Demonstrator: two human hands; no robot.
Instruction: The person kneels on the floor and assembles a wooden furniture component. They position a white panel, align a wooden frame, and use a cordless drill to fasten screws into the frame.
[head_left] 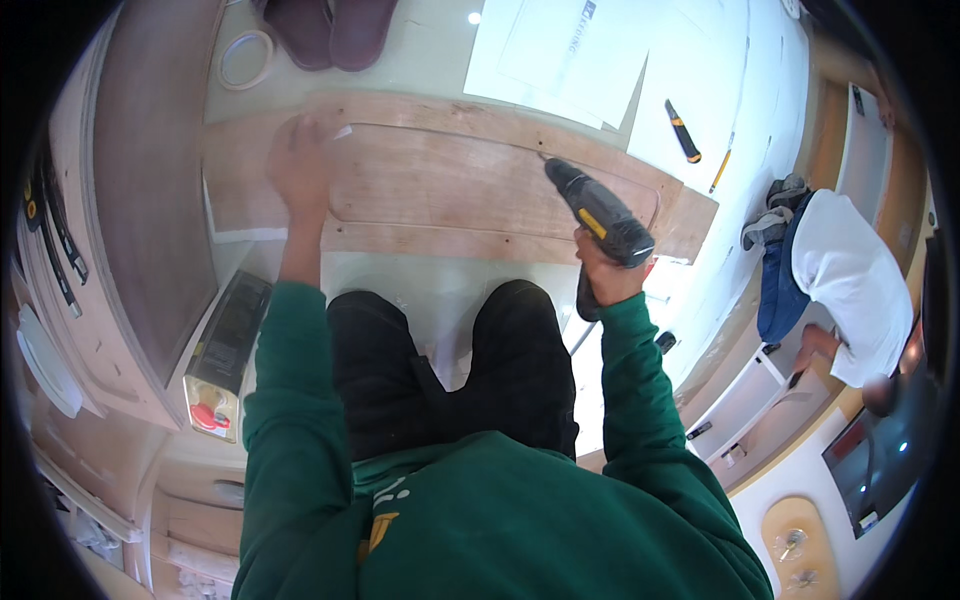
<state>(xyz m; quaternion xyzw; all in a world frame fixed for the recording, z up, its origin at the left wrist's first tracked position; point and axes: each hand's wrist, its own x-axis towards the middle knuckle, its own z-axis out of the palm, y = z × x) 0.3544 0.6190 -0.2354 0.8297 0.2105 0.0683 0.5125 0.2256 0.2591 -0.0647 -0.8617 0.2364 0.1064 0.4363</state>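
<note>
Plywood panel (pixel 440 185): bare wood, matt, reddish grain, routed groove. Cordless drill (pixel 600 215): black matt plastic body, yellow trim. Floor (pixel 430 40): glossy, pale, smooth. Paper sheets (pixel 570 50): white, matt. Utility knife (pixel 683 131): black and yellow plastic. Sleeves (pixel 290 400): green knit cloth.

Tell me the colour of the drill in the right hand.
The drill is black with a yellow band, held in the right hand; the head view shows it.

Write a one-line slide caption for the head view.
Left hand steadies plywood panel; right hand holds cordless drill.
</note>
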